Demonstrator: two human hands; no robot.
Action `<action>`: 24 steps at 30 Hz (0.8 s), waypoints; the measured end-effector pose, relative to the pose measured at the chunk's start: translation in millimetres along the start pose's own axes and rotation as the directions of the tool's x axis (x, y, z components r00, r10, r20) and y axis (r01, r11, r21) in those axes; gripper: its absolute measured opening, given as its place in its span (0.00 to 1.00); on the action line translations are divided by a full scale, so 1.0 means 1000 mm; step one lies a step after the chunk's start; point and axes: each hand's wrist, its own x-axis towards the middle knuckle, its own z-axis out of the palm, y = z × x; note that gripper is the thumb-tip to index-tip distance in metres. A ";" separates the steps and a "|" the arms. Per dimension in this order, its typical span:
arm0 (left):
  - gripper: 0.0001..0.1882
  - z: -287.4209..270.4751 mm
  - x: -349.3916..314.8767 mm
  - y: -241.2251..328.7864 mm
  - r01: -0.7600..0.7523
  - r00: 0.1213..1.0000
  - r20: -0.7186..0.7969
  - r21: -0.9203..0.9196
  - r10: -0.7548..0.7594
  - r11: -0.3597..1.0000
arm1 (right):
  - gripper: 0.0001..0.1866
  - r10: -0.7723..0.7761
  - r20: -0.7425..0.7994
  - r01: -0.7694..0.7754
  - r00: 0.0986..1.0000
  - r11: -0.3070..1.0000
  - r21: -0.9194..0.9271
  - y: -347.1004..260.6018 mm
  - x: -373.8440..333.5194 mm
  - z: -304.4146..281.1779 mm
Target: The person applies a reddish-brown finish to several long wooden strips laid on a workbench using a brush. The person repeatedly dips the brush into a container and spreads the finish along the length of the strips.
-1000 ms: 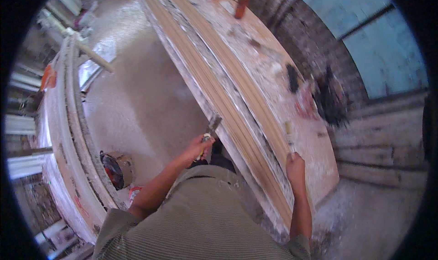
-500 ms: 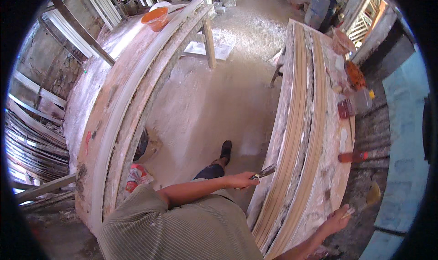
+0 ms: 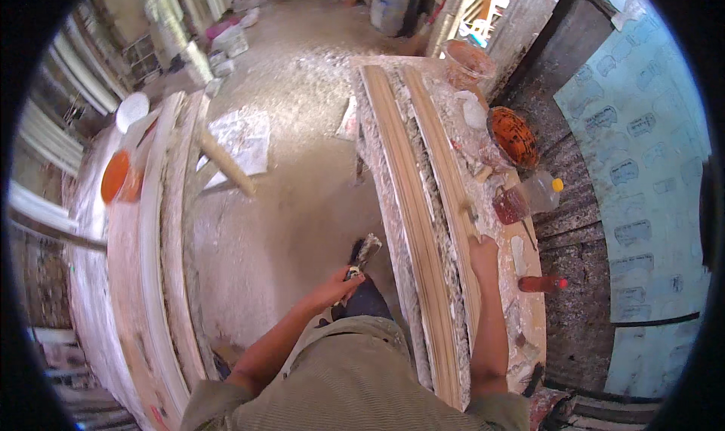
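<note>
My left hand [image 3: 347, 286] is closed round the handle of a scraper-like tool, whose flat end [image 3: 369, 250] is crusted with pale material. It is held over the floor between two benches. My right hand [image 3: 484, 254] is closed on a brush-like tool [image 3: 472, 213], its flat yellowish end blurred. That tool is over the right-hand one of two long tan grooved moulding strips; contact cannot be made out. The other strip [image 3: 411, 204] runs alongside it on the right bench [image 3: 521, 242], with rough pale material along the edges.
On the right bench are an orange bowl [image 3: 515, 136], a clear tub [image 3: 467, 62], a yellow-capped bottle [image 3: 544, 193], a cup of red liquid [image 3: 510, 206] and a small red bottle [image 3: 540, 284]. The left bench [image 3: 124, 280] bears white mouldings and an orange bucket [image 3: 115, 176].
My view has turned to the right. My right hand has come from beyond the bench's right side to above the strip. My left hand has drawn away from the right bench, still holding the scraper-like tool.
</note>
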 end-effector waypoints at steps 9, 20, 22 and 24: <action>0.16 -0.133 0.169 0.117 0.121 0.992 -0.057 0.159 -0.113 0.980 | 0.11 -0.121 -0.485 0.263 0.866 0.936 0.236 -0.061 0.286 0.171; 0.14 -0.188 0.319 0.254 0.245 0.968 -0.014 0.262 -0.250 0.933 | 0.14 0.060 0.217 -0.058 0.974 0.998 -0.015 -0.141 0.453 0.206; 0.14 -0.193 0.336 0.275 0.238 0.967 0.023 0.261 -0.253 0.935 | 0.15 0.040 0.048 -0.046 0.998 0.990 0.131 -0.116 0.437 0.195; 0.14 -0.200 0.333 0.276 0.262 0.963 0.000 0.233 -0.270 0.936 | 0.15 0.183 0.046 -0.181 0.982 0.983 -0.038 -0.082 0.413 0.141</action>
